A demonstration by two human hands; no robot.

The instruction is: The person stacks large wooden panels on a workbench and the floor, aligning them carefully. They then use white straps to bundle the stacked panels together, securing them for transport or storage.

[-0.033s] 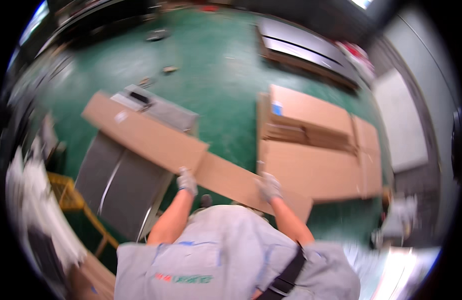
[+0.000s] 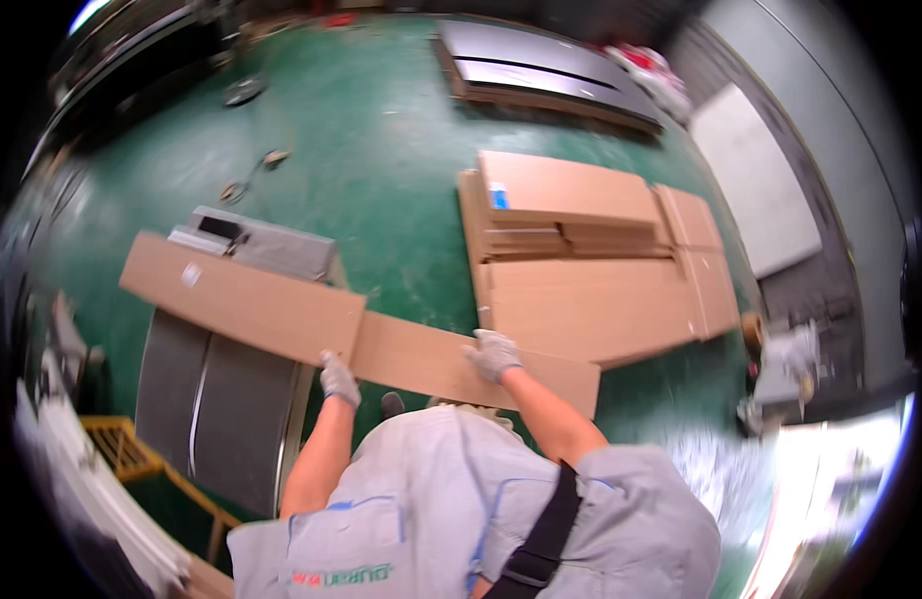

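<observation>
Cardboard [image 2: 246,299] stretched across the head view in front of the person's body, its labelled left part overlapping a plainer right part; whether these were two pieces or one folded sheet could not be told. The left hand [image 2: 339,381], gloved, had its fingers clamped on the near edge of the cardboard, close to the overlap. The right hand [image 2: 494,356], also gloved, lay over the face of the right part, its fingers toward the far edge; whether they were curled around it could not be told. Gripping at the overlap probably kept the two parts in line, while the spread of the hands probably steadied the right part, which reached out over the floor [image 2: 371,200].

Under the left part and on its near side lay grey slabs [image 2: 246,399], perhaps bearing some of the weight; a grey box [image 2: 281,248] showed beyond it. Cartons [image 2: 581,304] were stacked just past the right end, crowding that side. A yellow frame [image 2: 121,447] stood nearer than the left end, probably limiting steps there. Well beyond the cardboard were a cord [image 2: 246,185], a disc [image 2: 244,92] and dark panels [image 2: 541,60].
</observation>
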